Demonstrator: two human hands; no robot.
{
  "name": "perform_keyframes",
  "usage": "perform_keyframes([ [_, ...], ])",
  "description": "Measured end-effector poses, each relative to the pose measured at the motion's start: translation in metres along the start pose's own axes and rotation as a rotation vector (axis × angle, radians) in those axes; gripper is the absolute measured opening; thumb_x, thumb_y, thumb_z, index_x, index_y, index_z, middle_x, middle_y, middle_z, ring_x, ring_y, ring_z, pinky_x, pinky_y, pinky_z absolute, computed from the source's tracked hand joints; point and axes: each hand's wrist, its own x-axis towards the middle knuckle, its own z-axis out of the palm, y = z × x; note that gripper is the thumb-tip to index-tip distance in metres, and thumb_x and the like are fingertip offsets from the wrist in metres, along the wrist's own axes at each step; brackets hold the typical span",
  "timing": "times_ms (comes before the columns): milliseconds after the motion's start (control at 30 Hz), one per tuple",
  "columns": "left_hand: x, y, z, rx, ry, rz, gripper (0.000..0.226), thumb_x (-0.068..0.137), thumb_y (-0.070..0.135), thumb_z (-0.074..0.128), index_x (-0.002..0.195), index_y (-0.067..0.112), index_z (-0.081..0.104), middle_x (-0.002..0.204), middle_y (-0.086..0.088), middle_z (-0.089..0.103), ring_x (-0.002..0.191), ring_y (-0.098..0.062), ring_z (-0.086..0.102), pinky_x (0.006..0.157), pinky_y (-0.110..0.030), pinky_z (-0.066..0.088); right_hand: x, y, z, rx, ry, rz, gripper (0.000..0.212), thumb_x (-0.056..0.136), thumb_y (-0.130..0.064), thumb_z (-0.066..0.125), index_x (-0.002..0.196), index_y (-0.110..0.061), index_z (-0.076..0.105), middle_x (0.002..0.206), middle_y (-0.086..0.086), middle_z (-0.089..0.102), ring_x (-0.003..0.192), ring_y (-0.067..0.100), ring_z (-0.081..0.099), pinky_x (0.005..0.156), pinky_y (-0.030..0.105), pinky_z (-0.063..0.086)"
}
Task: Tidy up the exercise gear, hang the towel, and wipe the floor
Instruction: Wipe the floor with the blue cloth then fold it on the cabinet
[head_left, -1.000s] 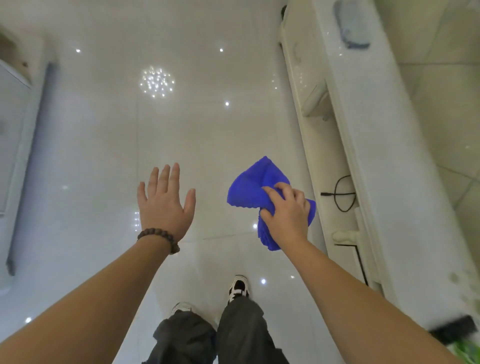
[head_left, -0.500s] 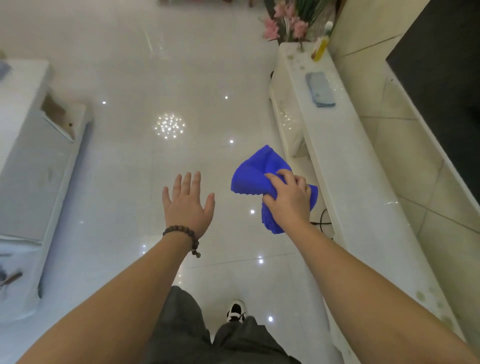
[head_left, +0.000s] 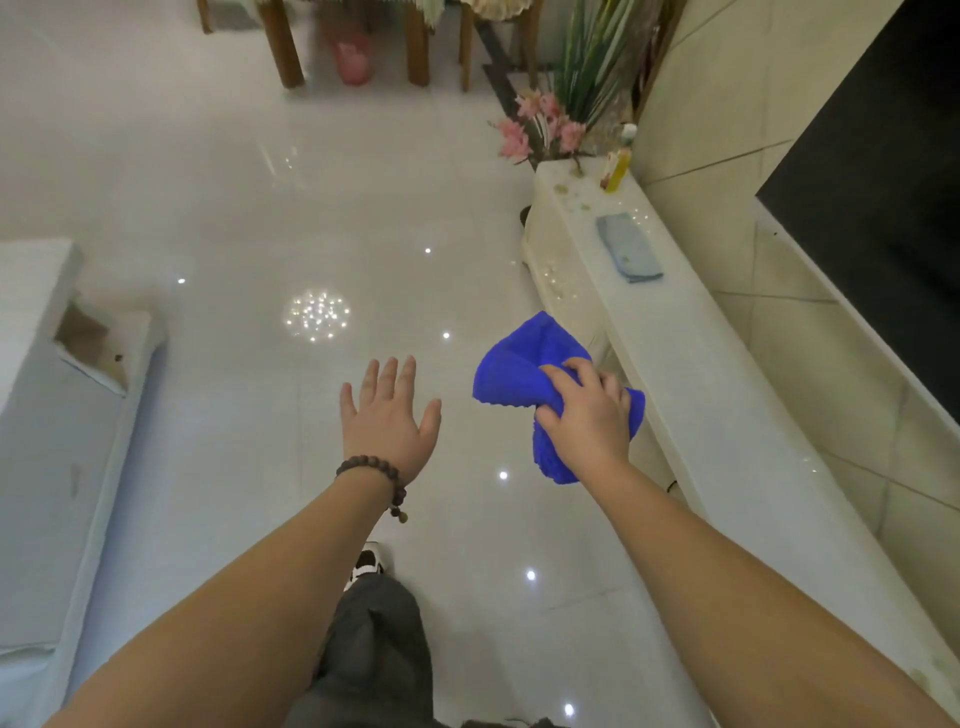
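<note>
The right hand grasps a bunched blue cloth in mid-air above the glossy white floor, just beside the long white cabinet; the left hand is released, fingers straight and spread, palm down, holding nothing; a beaded bracelet circles its wrist; a pale folded cloth lies on the cabinet top near a yellow bottle and pink flowers.

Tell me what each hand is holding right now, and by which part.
The right hand grips the blue cloth around its bunched middle, loose ends flaring out either side. The left hand holds nothing, fingers spread.
</note>
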Motion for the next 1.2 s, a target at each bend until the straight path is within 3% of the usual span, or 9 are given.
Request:
perform_keyframes([
  [267,0.133,-0.033,-0.026,0.047,-0.111,0.224,0.064,0.098,0.051,0.021,0.154,0.025,0.005,0.161,0.002,0.009,0.148,-0.017,-0.002,0.119,-0.046,-0.003,0.087,-0.066,0.014,-0.006,-0.001,0.192,0.048,0.091,-0.038,0.051,0.138,-0.03,0.044,0.144,-0.004,0.037,0.127,0.026,0.032,0.108,0.04,0.023],
  [500,0.217,-0.01,-0.027,0.087,-0.175,0.405,0.064,0.098,0.051,0.02,0.154,0.024,0.005,0.161,0.001,0.009,0.148,-0.017,-0.002,0.119,-0.046,-0.001,0.125,-0.061,0.014,-0.022,-0.003,0.401,0.048,0.091,-0.038,0.048,0.138,-0.031,0.042,0.144,-0.004,0.036,0.128,0.026,0.032,0.108,0.04,0.024],
  [1200,0.424,0.238,0.053,0.23,-0.329,0.832,0.063,0.098,0.049,0.026,0.153,0.023,0.009,0.162,-0.001,0.006,0.148,-0.019,0.0,0.119,-0.046,0.003,0.288,0.107,0.03,0.113,0.098,0.868,0.045,0.091,-0.035,0.053,0.135,-0.024,0.049,0.14,0.003,0.044,0.124,0.033,0.038,0.105,0.045,0.028],
])
